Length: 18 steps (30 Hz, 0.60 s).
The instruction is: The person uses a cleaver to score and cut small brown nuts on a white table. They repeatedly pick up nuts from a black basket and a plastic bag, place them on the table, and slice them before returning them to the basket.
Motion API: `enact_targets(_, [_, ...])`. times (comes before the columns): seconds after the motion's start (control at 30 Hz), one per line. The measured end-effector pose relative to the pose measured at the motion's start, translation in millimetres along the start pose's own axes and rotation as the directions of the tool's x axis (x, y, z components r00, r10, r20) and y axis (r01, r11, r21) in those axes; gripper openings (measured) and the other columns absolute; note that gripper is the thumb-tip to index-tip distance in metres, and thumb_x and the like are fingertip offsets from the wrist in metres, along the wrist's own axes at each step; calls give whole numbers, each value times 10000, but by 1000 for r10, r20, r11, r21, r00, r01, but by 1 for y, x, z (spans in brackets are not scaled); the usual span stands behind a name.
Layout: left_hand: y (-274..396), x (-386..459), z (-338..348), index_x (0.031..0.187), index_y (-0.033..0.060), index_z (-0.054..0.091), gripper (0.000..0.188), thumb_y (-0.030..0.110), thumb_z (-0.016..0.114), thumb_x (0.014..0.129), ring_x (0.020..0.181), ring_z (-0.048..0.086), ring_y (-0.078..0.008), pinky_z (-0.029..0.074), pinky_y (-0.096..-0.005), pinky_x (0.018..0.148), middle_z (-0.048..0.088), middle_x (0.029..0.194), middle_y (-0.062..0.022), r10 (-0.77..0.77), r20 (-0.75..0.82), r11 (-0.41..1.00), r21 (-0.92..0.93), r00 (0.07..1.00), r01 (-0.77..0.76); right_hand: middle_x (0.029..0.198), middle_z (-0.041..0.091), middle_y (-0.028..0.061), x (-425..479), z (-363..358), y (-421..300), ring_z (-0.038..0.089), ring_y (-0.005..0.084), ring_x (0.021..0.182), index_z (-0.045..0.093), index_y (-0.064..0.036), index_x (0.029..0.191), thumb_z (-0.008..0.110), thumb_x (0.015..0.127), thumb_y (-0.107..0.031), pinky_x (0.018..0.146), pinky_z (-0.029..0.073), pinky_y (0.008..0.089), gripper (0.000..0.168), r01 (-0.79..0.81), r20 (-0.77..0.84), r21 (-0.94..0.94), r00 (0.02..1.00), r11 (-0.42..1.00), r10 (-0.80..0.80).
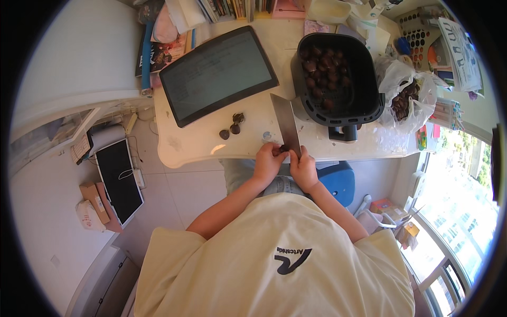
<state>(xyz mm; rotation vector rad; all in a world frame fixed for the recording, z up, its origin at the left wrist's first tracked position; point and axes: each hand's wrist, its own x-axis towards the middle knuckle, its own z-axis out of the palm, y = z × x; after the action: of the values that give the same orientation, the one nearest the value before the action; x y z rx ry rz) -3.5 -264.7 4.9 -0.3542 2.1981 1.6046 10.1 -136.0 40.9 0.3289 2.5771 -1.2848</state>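
My left hand (269,161) pinches a dark brown chestnut (283,148) at the table's near edge. My right hand (304,167) grips a broad-bladed kitchen knife (286,121), its blade pointing away from me over the table and its lower end close beside the chestnut. Whether the edge touches the shell cannot be made out. Left of the blade, a few chestnuts (235,128) and a dark, ragged piece (238,117) lie on the table. To the right stands a black air fryer basket (362,75) with many chestnuts (325,69) in its left part, its handle towards me.
A tablet-like screen (220,75) lies at the left of the white table (190,148). An open plastic bag (425,107) of chestnuts stands right of the basket. Books (229,8) and containers line the far side. A blue stool (340,182) stands below the table's edge.
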Motion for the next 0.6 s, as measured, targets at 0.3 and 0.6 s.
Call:
enact_targets(0.3, [-2,5,2,870,-41,585,235,102,722,742,699,659,-209,521,-306,630,656,770,-145,-16,-13,1000,21,1000,16,673,591,255,16,13,4,579,454,650,464,-16,864,527,909,-195,546,461,510,195,18,-7,-36,1000,999,-18])
enact_targets(0.6, [4,-1,-3,971,-21,501,285,38,693,769,776,638,-167,533,-293,703,613,893,-120,86,48,981,-180,995,-76,670,588,207,-14,-33,-23,584,408,615,476,-17,835,567,867,-76,516,453,444,113,155,-137,82,980,985,-143])
